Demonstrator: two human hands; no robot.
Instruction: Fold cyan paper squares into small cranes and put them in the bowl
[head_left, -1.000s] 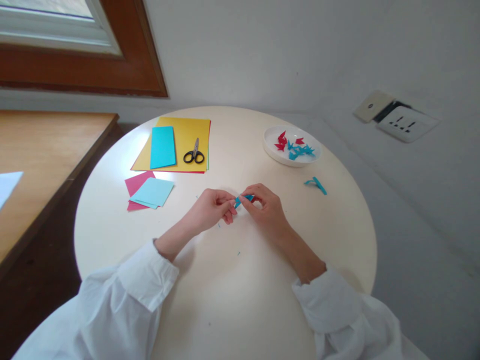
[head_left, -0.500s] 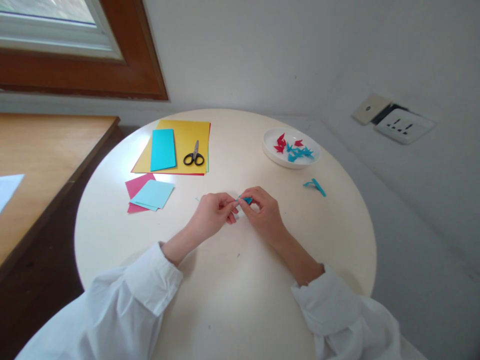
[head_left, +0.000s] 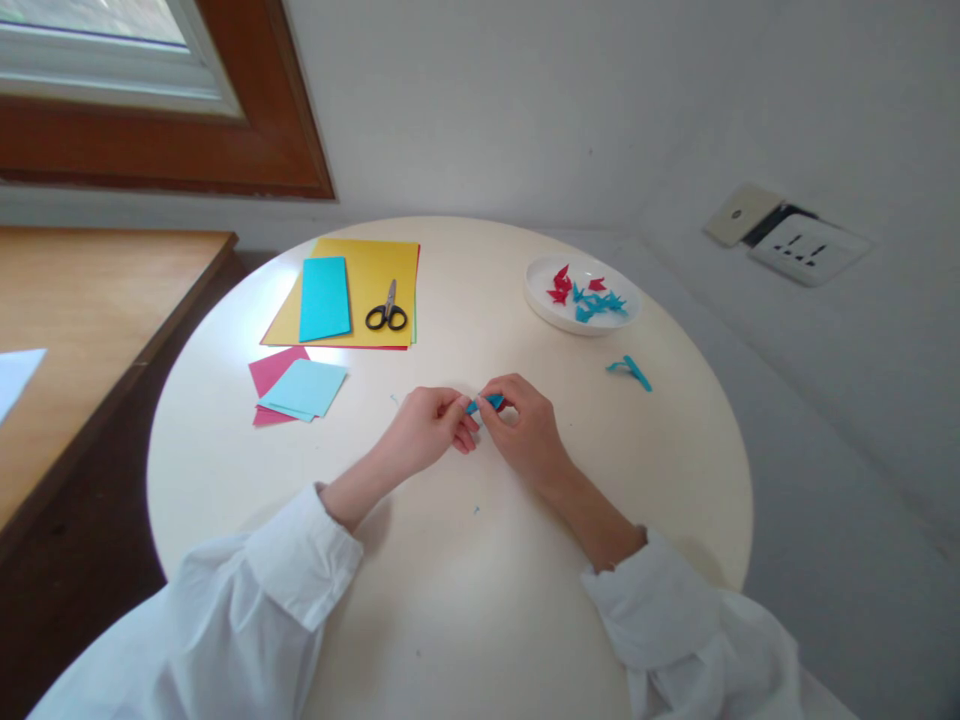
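A small folded piece of blue paper (head_left: 494,401) is pinched between both hands above the middle of the round white table (head_left: 450,630). My left hand (head_left: 431,425) grips its left end between thumb and forefinger, the other fingers curled beneath. On the other side, my right hand (head_left: 529,425) holds the right end in a pinch of thumb and fingertips. Much of the paper is hidden by the fingers, so its full shape does not show. Tiny blue scraps (head_left: 475,510) lie on the table near the hands.
Scissors (head_left: 387,312) and a blue paper rectangle (head_left: 325,298) lie on yellow sheets (head_left: 364,260) at the back left. Pink and pale-blue squares (head_left: 311,388) lie nearer. A white dish (head_left: 540,309) holds red and blue folded paper figures; blue paper strips (head_left: 636,372) lie in front.
The left fingers have shifted slightly on the blue paper, and a little more of it shows between the two hands. Everything else stays in place.
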